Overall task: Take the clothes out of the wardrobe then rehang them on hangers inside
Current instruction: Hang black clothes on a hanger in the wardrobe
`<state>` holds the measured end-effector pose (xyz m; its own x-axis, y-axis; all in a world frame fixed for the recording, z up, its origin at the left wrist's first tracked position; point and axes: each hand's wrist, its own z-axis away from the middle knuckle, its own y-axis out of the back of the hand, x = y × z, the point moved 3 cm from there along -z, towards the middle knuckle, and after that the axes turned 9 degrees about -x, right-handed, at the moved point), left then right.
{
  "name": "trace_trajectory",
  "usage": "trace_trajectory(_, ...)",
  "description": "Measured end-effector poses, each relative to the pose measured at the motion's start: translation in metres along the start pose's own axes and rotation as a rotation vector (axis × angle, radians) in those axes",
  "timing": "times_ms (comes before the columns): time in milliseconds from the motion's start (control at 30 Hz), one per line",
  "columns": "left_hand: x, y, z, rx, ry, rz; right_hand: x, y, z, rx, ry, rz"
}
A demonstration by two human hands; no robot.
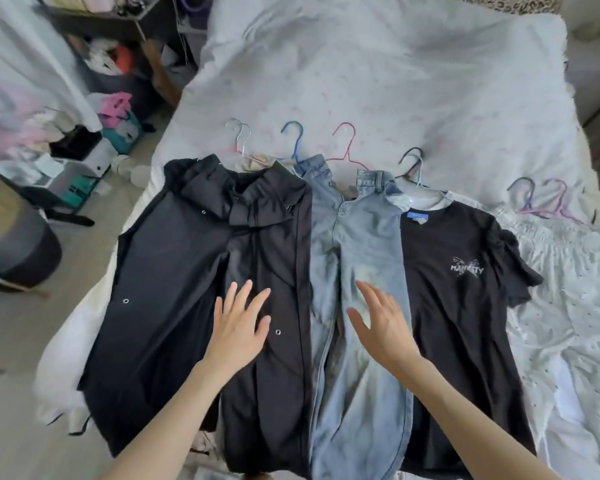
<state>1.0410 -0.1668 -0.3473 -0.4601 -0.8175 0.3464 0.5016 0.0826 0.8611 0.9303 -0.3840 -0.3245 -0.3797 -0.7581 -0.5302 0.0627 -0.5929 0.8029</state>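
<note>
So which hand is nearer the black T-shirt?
Right. The right hand is over the jeans, beside the black T-shirt; the left hand is over the black garment, farther away.

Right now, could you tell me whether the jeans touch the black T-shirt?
Touching: the head view shows the jeans edge overlapping the black T-shirt with no bedding visible between them.

Flat hands (312, 327) over hangered clothes (357, 258)

— What carries the clothes on your screen?

— I see a bed (378, 64) with a pale rumpled cover. On it lie, side by side, a black garment (174, 271), light blue jeans (361, 244), a black T-shirt (447, 289) and a white dotted garment (568, 289) — each with hangers (343, 143) at its top.
</note>
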Motion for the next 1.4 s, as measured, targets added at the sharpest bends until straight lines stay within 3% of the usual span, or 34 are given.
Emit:
trace_trajectory(300,-0.154,0.048,-0.142,-0.024,-0.022,-0.094,-0.059,-0.054,-0.202,-0.032,-0.095,0.032)
trace_trajectory(533,-0.191,0.072,-0.237,0.019,-0.101,-0.133,-0.069,-0.038,-0.338,0.051,-0.091,0.162)
trace_trajectory(733,-0.208,0.115,-0.324,0.103,-0.070,-0.135,-0.076,-0.043,-0.405,-0.002,-0.159,0.294)
trace_trajectory(900,-0.222,0.117,-0.348,0.047,0.034,-0.107,-0.073,-0.054,-0.401,0.022,-0.200,0.220)
trace_trajectory(1133,-0.208,0.133,-0.325,0.226,-0.034,-0.157,-0.078,-0.042,-0.336,0.223,-0.124,0.135)
trace_trajectory(1400,-0.124,0.123,-0.193,0.191,-0.287,-0.094,-0.041,-0.017,-0.169,0.374,-0.154,0.004)
